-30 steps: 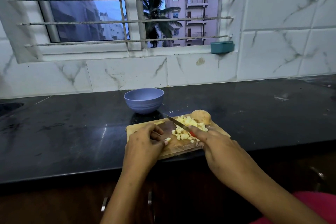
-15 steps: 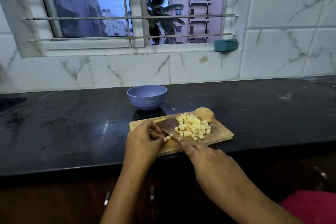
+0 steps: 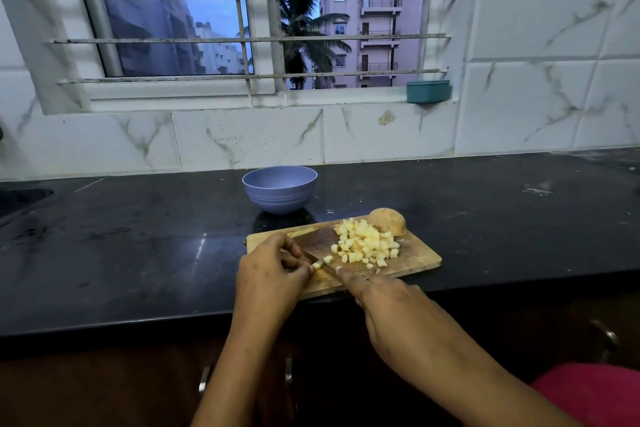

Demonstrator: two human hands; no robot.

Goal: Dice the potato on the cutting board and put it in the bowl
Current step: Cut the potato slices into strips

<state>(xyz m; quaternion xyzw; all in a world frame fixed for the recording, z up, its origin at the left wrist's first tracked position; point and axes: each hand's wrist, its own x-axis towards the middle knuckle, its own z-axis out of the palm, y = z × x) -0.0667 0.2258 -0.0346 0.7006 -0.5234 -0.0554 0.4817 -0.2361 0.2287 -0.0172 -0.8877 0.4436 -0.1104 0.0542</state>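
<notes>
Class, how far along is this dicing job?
Done: a pile of diced potato lies on the cutting board. Under way: the left hand steadies a small piece against the knife held by the right hand. Left: the uncut potato half, and filling the bowl, which shows no potato.

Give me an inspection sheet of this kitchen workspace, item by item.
Surface: black countertop, smudged, a few crumbs.
Job's things: cutting board at the front edge; diced potato heaped on it; uncut potato half at its far corner; bowl behind the board, no potato visible inside.
Clutter: teal container on the window sill.
Hands: left hand pinches a potato piece at the blade; right hand grips the knife.
Cables: nothing seen.
Surroundings: marbled tiles, barred window.
</notes>
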